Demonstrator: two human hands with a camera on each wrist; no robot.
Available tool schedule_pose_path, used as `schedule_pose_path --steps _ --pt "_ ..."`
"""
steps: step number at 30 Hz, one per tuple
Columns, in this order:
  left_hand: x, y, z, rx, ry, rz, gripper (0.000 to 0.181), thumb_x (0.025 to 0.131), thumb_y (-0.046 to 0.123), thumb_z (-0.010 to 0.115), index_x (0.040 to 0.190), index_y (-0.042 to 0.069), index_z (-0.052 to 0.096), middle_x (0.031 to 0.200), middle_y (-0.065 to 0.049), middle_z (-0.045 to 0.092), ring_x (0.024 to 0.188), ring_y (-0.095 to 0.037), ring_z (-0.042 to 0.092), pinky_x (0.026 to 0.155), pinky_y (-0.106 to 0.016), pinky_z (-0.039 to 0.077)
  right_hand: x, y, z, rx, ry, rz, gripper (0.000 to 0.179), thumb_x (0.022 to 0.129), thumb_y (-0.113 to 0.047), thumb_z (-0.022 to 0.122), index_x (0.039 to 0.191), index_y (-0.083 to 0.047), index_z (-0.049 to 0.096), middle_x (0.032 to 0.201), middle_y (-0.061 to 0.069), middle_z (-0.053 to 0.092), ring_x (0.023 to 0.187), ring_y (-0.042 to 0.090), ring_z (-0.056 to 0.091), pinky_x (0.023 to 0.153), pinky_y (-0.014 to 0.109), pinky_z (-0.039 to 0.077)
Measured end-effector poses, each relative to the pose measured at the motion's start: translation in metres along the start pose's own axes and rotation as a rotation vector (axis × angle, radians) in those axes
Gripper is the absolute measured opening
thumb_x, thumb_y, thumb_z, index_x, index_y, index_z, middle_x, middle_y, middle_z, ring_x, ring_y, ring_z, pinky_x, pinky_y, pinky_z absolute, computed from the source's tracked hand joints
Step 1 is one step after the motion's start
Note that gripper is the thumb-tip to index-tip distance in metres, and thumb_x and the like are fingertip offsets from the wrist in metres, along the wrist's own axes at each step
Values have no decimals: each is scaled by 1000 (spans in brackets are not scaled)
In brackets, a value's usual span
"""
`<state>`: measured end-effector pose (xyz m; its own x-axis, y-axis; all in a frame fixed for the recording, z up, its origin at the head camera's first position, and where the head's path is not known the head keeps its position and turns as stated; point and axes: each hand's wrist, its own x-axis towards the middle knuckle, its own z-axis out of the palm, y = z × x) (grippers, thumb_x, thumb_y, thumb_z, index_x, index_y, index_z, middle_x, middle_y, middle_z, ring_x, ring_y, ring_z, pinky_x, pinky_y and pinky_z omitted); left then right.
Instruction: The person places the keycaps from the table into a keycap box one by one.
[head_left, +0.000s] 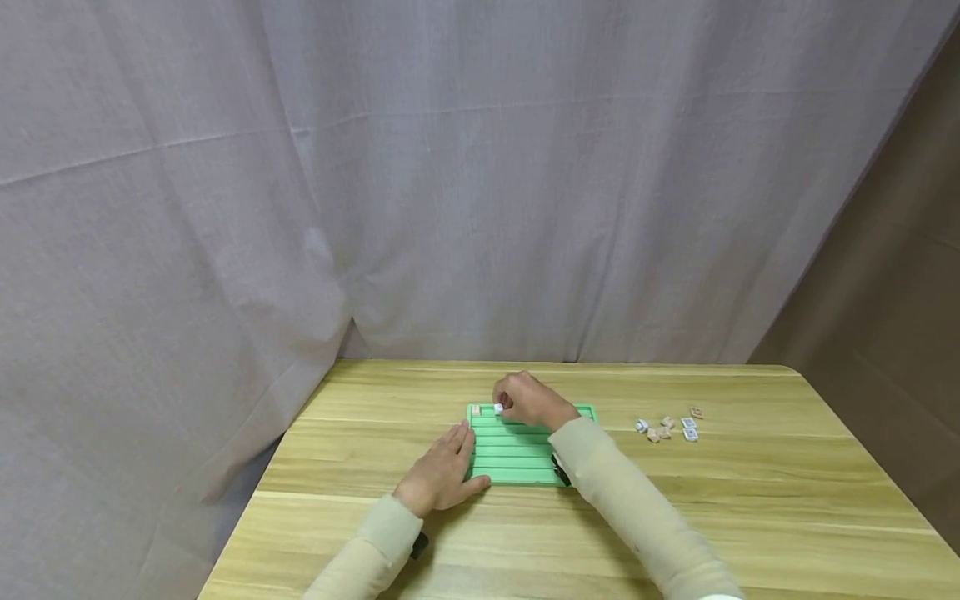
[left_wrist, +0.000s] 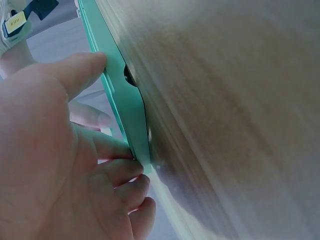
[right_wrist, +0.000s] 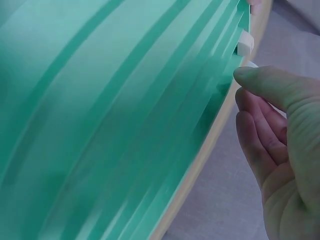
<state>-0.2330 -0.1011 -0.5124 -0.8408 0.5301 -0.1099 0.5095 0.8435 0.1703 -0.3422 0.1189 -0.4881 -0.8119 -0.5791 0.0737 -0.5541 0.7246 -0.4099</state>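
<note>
The left hand (head_left: 441,471), fingers extended, touches the left edge of the green tray (head_left: 512,452) between the hands. Beyond its fingertips, 1 beige block (head_left: 476,411) sits in the tray; near it, the right hand (head_left: 531,400), fingers curled, pinches 1 white block (head_left: 498,409). Loose blocks (head_left: 664,433) lie right of that hand.

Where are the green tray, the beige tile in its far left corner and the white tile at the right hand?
Green tray (head_left: 510,452): head view, bare ridged middle.
Beige tile (head_left: 476,411): head view, on its visible face.
White tile (head_left: 498,409): head view, on its uncovered part.
</note>
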Motion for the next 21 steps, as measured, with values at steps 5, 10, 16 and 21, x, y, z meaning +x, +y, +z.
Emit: schedule_pose_path --steps 5,10,16,21 --pt "1 1 0 6 0 -5 88 107 55 55 163 -7 29 174 -23 25 163 -34 28 132 -46 31 8 -2 6 10 21 15 8 91 0 80 93 -7 78 94 6 77 83 11 69 75 26 62" --pt "2 0 1 19 1 -6 88 106 56 55 163 -6 29 174 -23 25 163 -34 28 133 -46 31 15 -4 10 15 24 8 8 90 2 80 93 -6 78 94 7 78 83 11 70 76 28 63" --pt "1 0 0 5 4 0 87 106 55 55 163 -7 29 174 -23 25 162 -34 28 132 -46 31 20 -7 12 17 7 1 10 89 5 78 92 -5 78 95 8 79 85 13 71 77 30 64" --pt "1 0 1 -1 14 2 87 106 54 56 163 -7 30 173 -23 26 162 -34 29 132 -47 32 22 -9 11 18 -9 20 10 88 5 78 90 -5 77 94 7 78 85 12 70 78 31 63"
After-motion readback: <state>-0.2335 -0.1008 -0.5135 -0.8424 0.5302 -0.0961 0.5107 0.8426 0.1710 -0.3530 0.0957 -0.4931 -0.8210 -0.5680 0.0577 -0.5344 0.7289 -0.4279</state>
